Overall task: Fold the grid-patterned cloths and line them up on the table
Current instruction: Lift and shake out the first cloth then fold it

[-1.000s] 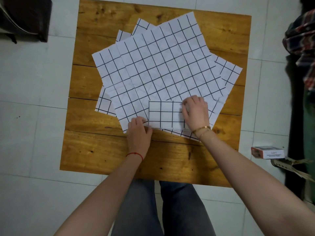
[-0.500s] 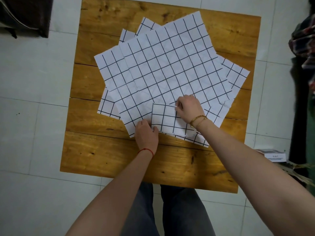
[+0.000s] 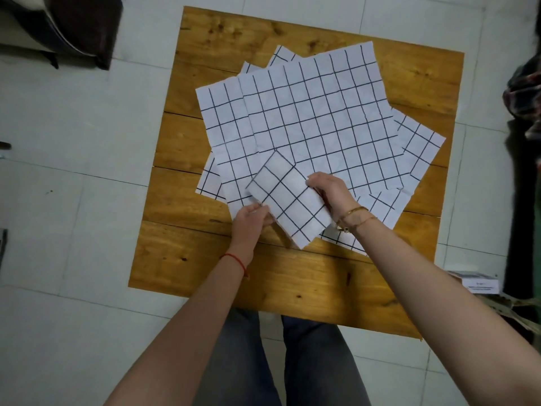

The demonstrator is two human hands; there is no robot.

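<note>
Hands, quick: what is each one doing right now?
Left hand: fingers pinch the left edge of the folded cloth.
Right hand: grips the same cloth's right edge.

Folded cloth (image 3: 288,197) atop spread cloths (image 3: 316,118); all on table (image 3: 263,288)

You're working in dim, even indoor light with no glare. Around the wooden table (image 3: 295,276) the pale floor (image 3: 73,224) reads grey, and past the table's right edge things sink into near-black. Shadows are soft and faint. The whole frame is slightly smeared, and the table's straight edges bow from the wide lens.
</note>
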